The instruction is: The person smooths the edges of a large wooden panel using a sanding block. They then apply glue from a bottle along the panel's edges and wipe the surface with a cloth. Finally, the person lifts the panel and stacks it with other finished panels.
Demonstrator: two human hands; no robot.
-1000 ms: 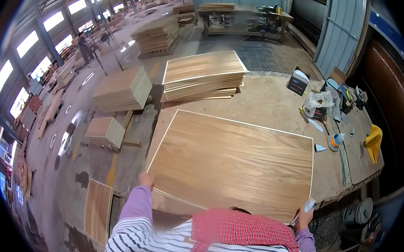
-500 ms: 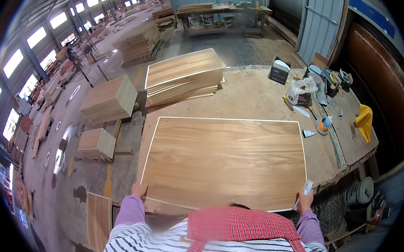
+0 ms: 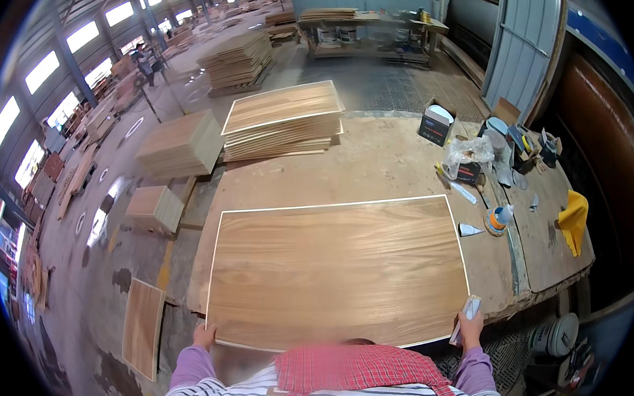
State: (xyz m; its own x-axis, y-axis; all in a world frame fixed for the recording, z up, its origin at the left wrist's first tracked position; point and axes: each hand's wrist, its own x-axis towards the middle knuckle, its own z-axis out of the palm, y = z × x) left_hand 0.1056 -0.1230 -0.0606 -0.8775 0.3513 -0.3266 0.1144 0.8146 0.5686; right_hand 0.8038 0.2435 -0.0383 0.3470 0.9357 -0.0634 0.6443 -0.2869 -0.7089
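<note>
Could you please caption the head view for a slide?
Left hand on a wooden panel, right hand holding a pale block.

Panel [image 3: 335, 276] partly hidden by apron [image 3: 362, 368], blurred distant figure [image 3: 144, 65], apparently a person

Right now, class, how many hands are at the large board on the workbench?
2. The left hand is at the near left corner of the board; the right hand is at its near right corner, holding a pale block. Neither is fully hidden.
</note>
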